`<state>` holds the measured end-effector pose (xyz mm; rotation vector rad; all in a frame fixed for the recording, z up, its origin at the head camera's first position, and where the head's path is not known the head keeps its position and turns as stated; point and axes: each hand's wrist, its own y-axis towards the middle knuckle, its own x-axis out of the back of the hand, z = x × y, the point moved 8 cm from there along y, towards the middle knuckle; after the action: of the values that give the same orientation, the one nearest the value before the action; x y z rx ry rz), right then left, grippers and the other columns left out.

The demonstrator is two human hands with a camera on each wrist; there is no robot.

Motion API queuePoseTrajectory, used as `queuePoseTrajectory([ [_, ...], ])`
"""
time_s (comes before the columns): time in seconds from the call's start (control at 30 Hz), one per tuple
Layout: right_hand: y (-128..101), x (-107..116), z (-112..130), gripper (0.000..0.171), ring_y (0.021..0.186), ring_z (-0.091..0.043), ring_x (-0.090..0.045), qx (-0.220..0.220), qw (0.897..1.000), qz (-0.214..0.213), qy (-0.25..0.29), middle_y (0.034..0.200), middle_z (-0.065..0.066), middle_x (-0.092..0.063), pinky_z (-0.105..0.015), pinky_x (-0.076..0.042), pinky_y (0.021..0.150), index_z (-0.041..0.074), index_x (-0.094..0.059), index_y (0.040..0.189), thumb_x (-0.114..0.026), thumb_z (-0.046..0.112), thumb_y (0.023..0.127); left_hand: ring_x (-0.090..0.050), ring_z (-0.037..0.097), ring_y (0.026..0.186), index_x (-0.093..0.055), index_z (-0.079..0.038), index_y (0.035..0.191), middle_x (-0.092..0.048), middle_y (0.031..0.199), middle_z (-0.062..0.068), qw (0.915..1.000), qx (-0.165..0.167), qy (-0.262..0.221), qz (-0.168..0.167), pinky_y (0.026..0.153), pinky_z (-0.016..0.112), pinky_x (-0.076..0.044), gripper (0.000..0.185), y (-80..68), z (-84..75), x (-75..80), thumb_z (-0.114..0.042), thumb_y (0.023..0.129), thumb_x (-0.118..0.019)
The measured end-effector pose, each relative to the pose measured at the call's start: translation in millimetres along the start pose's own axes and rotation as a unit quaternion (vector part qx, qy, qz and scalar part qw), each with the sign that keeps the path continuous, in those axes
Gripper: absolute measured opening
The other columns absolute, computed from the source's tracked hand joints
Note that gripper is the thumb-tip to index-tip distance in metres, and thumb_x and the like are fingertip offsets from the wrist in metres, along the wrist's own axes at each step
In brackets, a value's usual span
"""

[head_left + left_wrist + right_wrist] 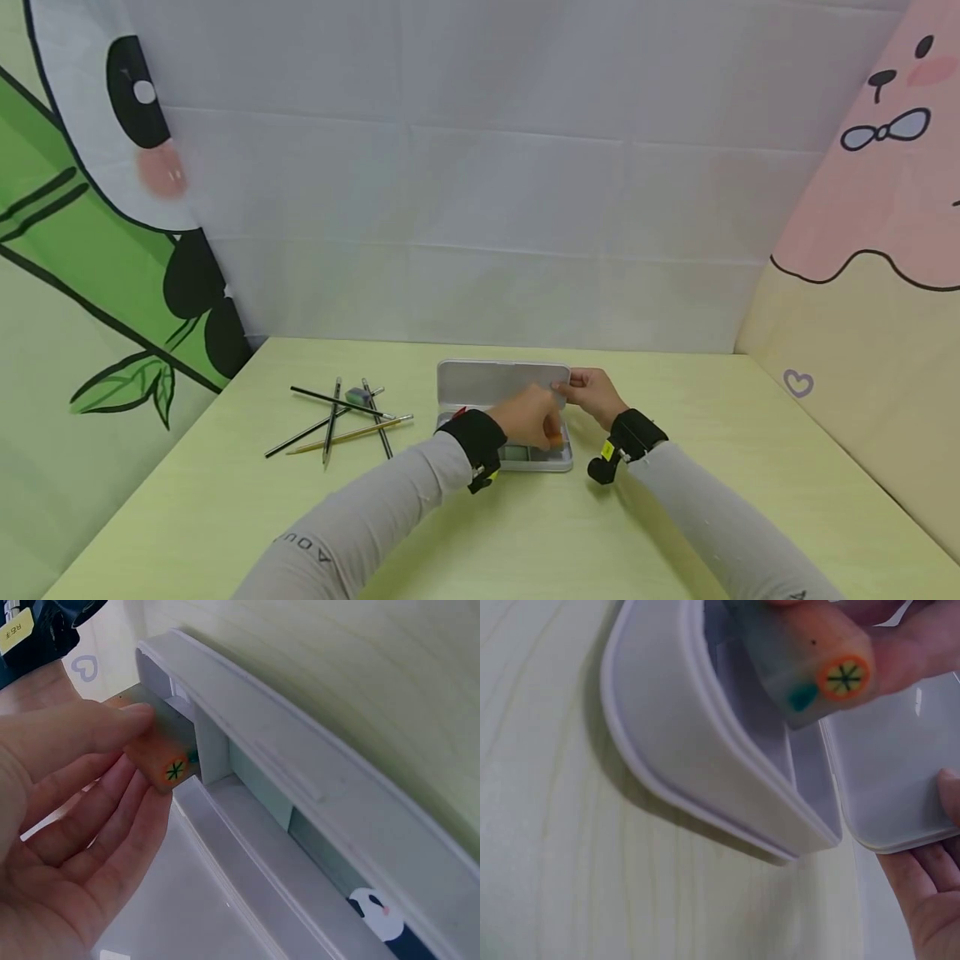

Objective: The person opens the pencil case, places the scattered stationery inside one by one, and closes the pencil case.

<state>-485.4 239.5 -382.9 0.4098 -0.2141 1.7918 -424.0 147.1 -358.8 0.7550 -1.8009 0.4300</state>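
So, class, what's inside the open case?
The case holds a pale green piece, a panda-face print and something red. The left hand pinches an orange and green block at the end compartment. Whatever that hand covers in the head view cannot be seen.

The table (720, 408) well right of the pencil case (536, 467) gives passage; left hand (531, 417) blocks the case's inside, right hand (597, 397) its lid's edge (480, 382), pencils (348, 436) leftward.
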Motion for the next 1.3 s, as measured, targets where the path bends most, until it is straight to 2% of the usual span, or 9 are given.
queuePoseTrajectory([
  [0.23,0.5,1.2,-0.4,0.034,0.087,-0.008,-0.07,-0.004,1.0,-0.005,-0.007,0.112,-0.026,-0.069,-0.033,-0.059,0.084,-0.013,-0.06,0.119,-0.062,0.008,0.092,-0.051,0.003,0.062,-0.078,-0.008,0.079,-0.073,0.077,0.001,0.9998,0.007,0.017,-0.002,0.055,0.011,-0.041,0.005,-1.9,-1.3,0.4,-0.004,0.076,-0.078],
  [0.4,1.0,0.8,-1.4,0.036,0.095,-0.016,-0.071,-0.004,1.0,-0.003,-0.002,0.116,-0.029,-0.065,-0.037,-0.058,0.087,-0.014,-0.059,0.122,-0.062,0.008,0.093,-0.043,0.004,0.056,-0.076,-0.009,0.072,-0.062,0.065,-0.005,0.9992,0.007,0.038,0.007,0.05,0.012,-0.034,0.007,-1.8,-4.7,-1.8,-0.006,0.078,-0.076],
  [0.63,0.4,-0.6,-1.6,0.037,0.094,-0.012,-0.07,-0.01,1.0,-0.001,0.003,0.116,-0.027,-0.066,-0.035,-0.058,0.087,-0.012,-0.059,0.123,-0.062,0.009,0.092,-0.036,0.003,0.051,-0.071,-0.009,0.064,-0.048,0.056,-0.009,0.9975,-0.001,0.07,0.01,0.046,0.012,-0.028,0.016,-2.0,-7.0,-6.2,-0.005,0.079,-0.075],
  [0.8,0.0,0.0,-1.7,0.035,0.092,-0.01,-0.07,-0.007,1.0,-0.001,0.001,0.113,-0.026,-0.068,-0.035,-0.058,0.086,-0.012,-0.06,0.121,-0.062,0.008,0.092,-0.031,0.001,0.047,-0.066,-0.008,0.058,-0.041,0.052,-0.01,0.9978,-0.015,0.064,0.007,0.044,0.012,-0.024,0.023,-1.1,-7.2,-8.3,-0.004,0.08,-0.073],
  [0.9,0.4,0.2,0.0,0.034,0.09,-0.008,-0.069,-0.006,1.0,0.003,0.006,0.113,-0.026,-0.068,-0.035,-0.058,0.086,-0.012,-0.061,0.12,-0.061,0.008,0.093,-0.033,0.001,0.048,-0.069,-0.008,0.061,-0.046,0.053,-0.01,0.9982,-0.01,0.059,0.004,0.044,0.012,-0.026,0.019,-1.7,-6.2,-6.3,-0.003,0.078,-0.074],
  [1.07,0.6,0.2,0.0,0.034,0.088,-0.007,-0.069,-0.002,1.0,0.005,0.006,0.112,-0.025,-0.069,-0.035,-0.058,0.086,-0.013,-0.061,0.119,-0.061,0.01,0.093,-0.046,0.002,0.057,-0.077,-0.009,0.075,-0.065,0.067,-0.006,0.9983,0.024,0.05,0.015,0.051,0.01,-0.038,0.004,-2.4,-0.2,-6.8,-0.006,0.074,-0.081],
  [1.2,-0.4,0.9,-1.6,0.036,0.096,-0.018,-0.071,-0.003,1.0,0.003,0.007,0.117,-0.029,-0.065,-0.036,-0.058,0.087,-0.014,-0.059,0.121,-0.061,0.01,0.094,-0.061,0.005,0.069,-0.078,-0.007,0.086,-0.074,0.083,0.0,0.9989,0.035,0.028,0.014,0.06,0.012,-0.047,0.013,-6.1,6.3,-2.8,-0.011,0.074,-0.082],
  [1.3,-1.1,2.5,-1.6,0.037,0.101,-0.027,-0.07,-0.003,1.0,0.005,0.009,0.119,-0.031,-0.063,-0.036,-0.058,0.088,-0.014,-0.058,0.122,-0.06,0.011,0.094,-0.066,0.01,0.075,-0.077,-0.006,0.089,-0.075,0.086,0.003,0.9992,0.035,0.019,0.001,0.064,0.014,-0.05,0.018,-10.9,12.7,6.1,-0.014,0.074,-0.083],
])
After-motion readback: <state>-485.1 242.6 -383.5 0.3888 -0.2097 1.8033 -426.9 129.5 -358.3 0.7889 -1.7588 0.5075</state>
